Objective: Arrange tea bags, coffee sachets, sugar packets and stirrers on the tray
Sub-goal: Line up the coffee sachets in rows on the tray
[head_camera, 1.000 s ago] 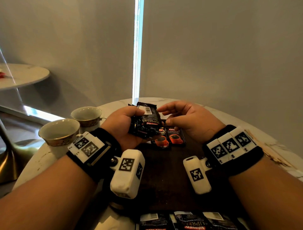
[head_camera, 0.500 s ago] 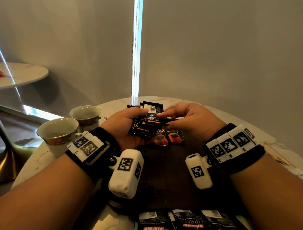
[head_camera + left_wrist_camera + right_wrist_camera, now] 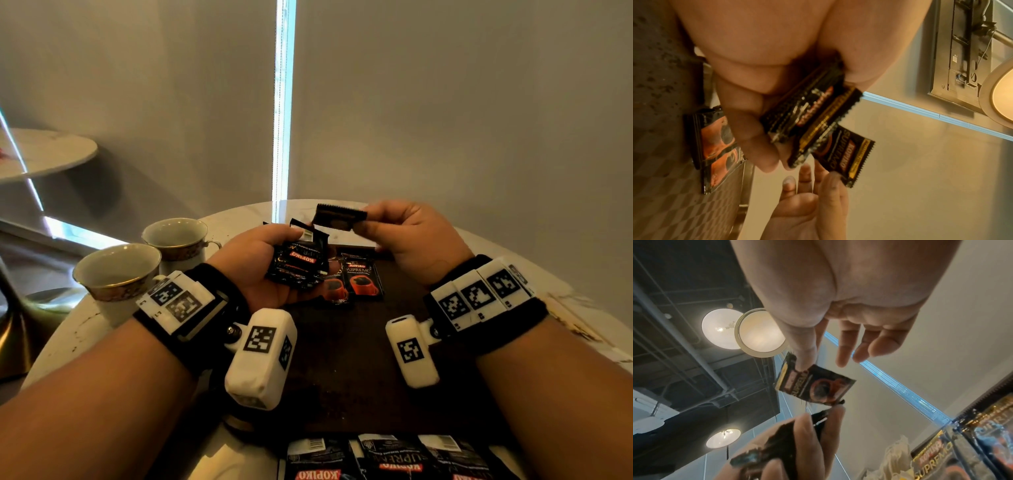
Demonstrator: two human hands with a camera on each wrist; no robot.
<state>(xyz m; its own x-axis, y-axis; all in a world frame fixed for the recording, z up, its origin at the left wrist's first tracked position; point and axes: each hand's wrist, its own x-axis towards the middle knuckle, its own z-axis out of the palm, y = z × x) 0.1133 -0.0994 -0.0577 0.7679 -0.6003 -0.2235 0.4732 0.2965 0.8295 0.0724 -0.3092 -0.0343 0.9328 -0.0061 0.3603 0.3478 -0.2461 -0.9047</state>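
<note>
My left hand (image 3: 260, 263) grips a stack of black coffee sachets (image 3: 298, 262) above the far end of the dark tray (image 3: 349, 363). My right hand (image 3: 407, 233) pinches a single coffee sachet (image 3: 339, 216) by one end, lifted clear of the stack. The left wrist view shows the held stack (image 3: 809, 110) in curled fingers and the single sachet (image 3: 849, 154) just beyond it. In the right wrist view that single sachet (image 3: 813, 384) hangs from thumb and forefinger. Two sachets (image 3: 356, 279) lie face up side by side on the tray's far part.
Two gold-trimmed cups (image 3: 118, 274) (image 3: 176, 240) stand on the round marble table (image 3: 61, 342) left of the tray. More sachets (image 3: 387, 459) lie at the near edge. Pale stirrers or packets (image 3: 575, 325) lie at the table's right side. A wall stands close behind.
My right hand has drawn one sachet off the top of the stack and raised it up and to the right. The left hand has kept its hold on the stack.
</note>
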